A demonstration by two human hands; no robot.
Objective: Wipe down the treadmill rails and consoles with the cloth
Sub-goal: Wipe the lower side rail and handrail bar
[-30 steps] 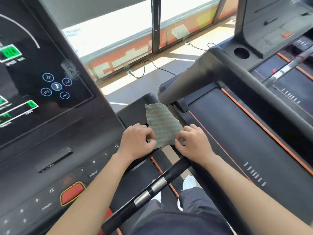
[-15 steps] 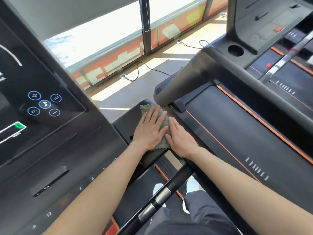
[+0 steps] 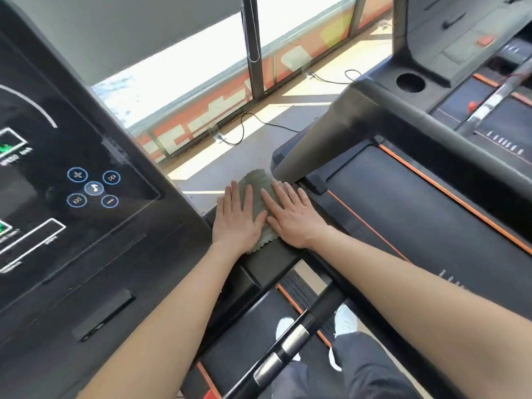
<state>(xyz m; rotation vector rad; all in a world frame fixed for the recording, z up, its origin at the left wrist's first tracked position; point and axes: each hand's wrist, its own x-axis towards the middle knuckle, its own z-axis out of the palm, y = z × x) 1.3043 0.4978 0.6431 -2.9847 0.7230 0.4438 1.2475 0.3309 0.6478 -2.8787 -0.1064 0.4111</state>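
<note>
Grey-green microfibre cloth with a scalloped edge (image 3: 257, 180) lies spread flat on the black flat-topped treadmill side rail (image 3: 273, 260), just at 6 o'clock of the base of the neighbouring machine's grey sloping upright (image 3: 316, 145). Only one container is seen: a round cup-holder recess (image 3: 410, 82) in the neighbouring machine's black tray at 2 o'clock of the frame. Its inside is dark and its contents cannot be told. Neither hand grips anything; both lie flat on the cloth, palms down and fingers straight, pointing toward 12 o'clock. The left hand (image 3: 236, 223) covers the cloth's 9 o'clock side and the right hand (image 3: 293, 220) its 3 o'clock side, the two thumbs close together. A strip of cloth shows between the hands, its far edge shows beyond the fingertips at 12 o'clock, and its scalloped near edge shows between the wrists at 6 o'clock. A glossy black console with lit touch icons (image 3: 86, 182) fills the 9 o'clock side. A black handlebar with silver sensor plates (image 3: 290, 344) crosses at 6 o'clock, above white shoes (image 3: 345, 318).
</note>
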